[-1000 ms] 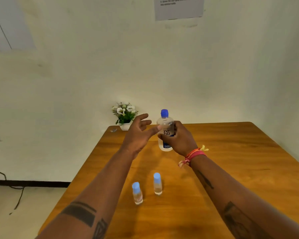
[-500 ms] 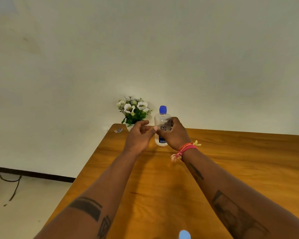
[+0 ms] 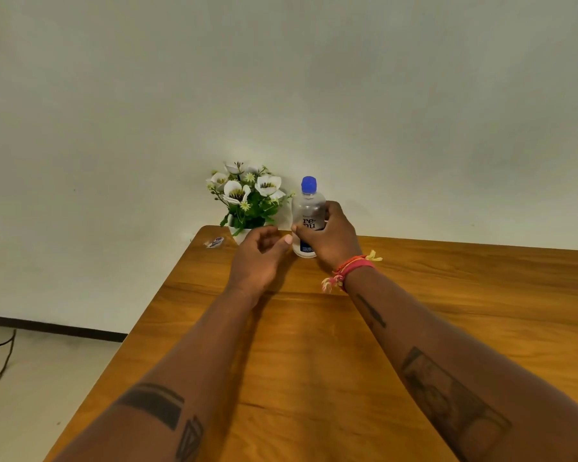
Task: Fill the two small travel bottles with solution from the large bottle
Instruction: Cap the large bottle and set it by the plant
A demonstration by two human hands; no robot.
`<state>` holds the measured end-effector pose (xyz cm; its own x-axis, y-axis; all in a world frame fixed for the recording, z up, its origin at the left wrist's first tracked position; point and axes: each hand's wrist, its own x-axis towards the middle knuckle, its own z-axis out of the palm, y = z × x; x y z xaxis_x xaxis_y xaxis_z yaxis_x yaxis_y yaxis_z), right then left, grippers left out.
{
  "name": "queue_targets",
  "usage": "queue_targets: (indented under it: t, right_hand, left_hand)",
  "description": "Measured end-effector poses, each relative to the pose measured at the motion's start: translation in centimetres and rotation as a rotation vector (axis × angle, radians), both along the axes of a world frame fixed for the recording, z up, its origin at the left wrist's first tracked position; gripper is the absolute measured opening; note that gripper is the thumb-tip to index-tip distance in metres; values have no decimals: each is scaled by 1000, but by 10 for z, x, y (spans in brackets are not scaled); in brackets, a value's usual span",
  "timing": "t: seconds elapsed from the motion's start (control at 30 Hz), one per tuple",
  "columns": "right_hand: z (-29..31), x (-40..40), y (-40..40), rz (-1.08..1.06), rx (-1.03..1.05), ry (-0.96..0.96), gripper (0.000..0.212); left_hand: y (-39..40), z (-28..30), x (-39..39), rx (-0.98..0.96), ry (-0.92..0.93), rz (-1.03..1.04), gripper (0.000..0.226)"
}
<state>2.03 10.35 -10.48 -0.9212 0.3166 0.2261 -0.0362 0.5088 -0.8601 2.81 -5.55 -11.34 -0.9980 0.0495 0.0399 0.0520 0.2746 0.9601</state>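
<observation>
The large clear bottle (image 3: 307, 208) with a blue cap and dark lettering stands upright on the wooden table (image 3: 447, 311) near its far edge. My right hand (image 3: 331, 238) is wrapped around the bottle's lower body from the right. My left hand (image 3: 257, 258) hovers just left of the bottle with loosely curled fingers, its thumb tip close to the bottle and holding nothing. The cap is on. Neither small travel bottle is in view.
A small white pot of white flowers (image 3: 247, 198) stands at the table's far left corner, just behind my left hand. A small wrapper-like scrap (image 3: 216, 242) lies near that corner. The wall rises right behind the table; the left table edge drops to the floor.
The view has tilted up, so the two small bottles have dropped out below the frame. The bottle has settled toward the far edge, and my left hand's fingers have curled in.
</observation>
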Motion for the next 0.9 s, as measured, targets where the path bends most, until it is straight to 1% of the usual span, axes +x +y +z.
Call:
queue_targets:
  t: [0.1,0.2,0.27,0.4,0.5,0.57,0.67,0.8,0.9]
  right_hand:
    - [0,2,-1,9,-15,-13,68]
    - [4,16,0,47,-32,-57,83]
    - [3,31,0,33,-33,-81,89]
    - [3,75,-1,-82,90,-67,94]
    - [12,110,1,-111,42,-75,93]
    - [18,139,-2,-89,-25,-81,86]
    - [24,181,-7,-28,-39,-57,65]
    - [32,236,-13,19,-135,-12,42]
    - [34,271,-16,39,-140,16,28]
  left_hand:
    - [-2,0,2,17,4,8,46]
    - [-5,6,11,7,16,10,45]
    - [-7,12,23,-21,26,11,45]
    - [-15,23,58,-35,45,15,43]
    - [-20,35,89,-41,53,22,42]
    - [-24,43,113,-47,59,20,41]
    - [-32,54,149,-49,78,12,38]
    - [-41,61,196,-34,104,7,33]
    - [-48,61,228,-27,80,5,31]
